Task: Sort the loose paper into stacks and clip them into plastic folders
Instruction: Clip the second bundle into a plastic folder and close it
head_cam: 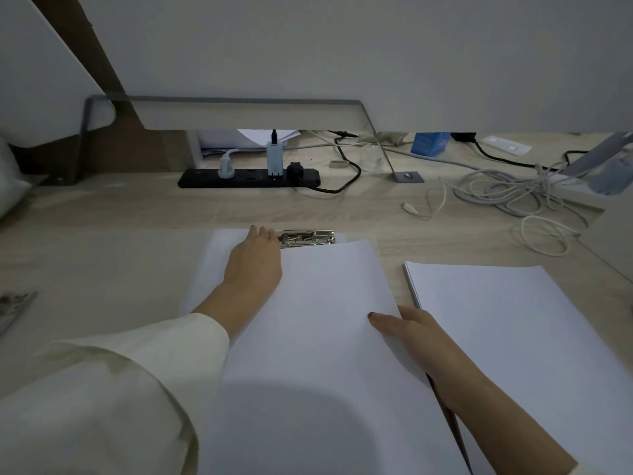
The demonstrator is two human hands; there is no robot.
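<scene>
— Fingers (262, 234) of our left hand (253, 265) lie close together, reaching to the left end of the metal clip (306, 237); we cannot tell whether they are pressing its lever or only resting against it. Where do we have the paper?

— Our right hand (416, 337) has the sheaf of paper (318, 303) by its right edge, thumb on top and the other fingers hidden beneath, so pinching it. The sheaf lies tilted over the clear plastic folder (202, 269) at the middle of the worktop (102, 207), its top edge just at the clip.

— And the rest?

— A second stack of paper (507, 320) sits just beside, towards the right edge of the worktop, not touching our sheaf. Another clip (13, 305) shows at the left edge.

— So we judge we are at the clipping step. How do we do it well?

— We should square the sheaf first: its top edge runs askew to the clip, and the folder shows bare on the left. We hold the lever fully open, slide the top edge evenly under the jaw until it stops, then let the clip down slowly while the right hand keeps the sheets flat.

— What could spoil it?

— Loose sheets fanning, or a corner missing the jaw. We check both corners before letting go.
</scene>
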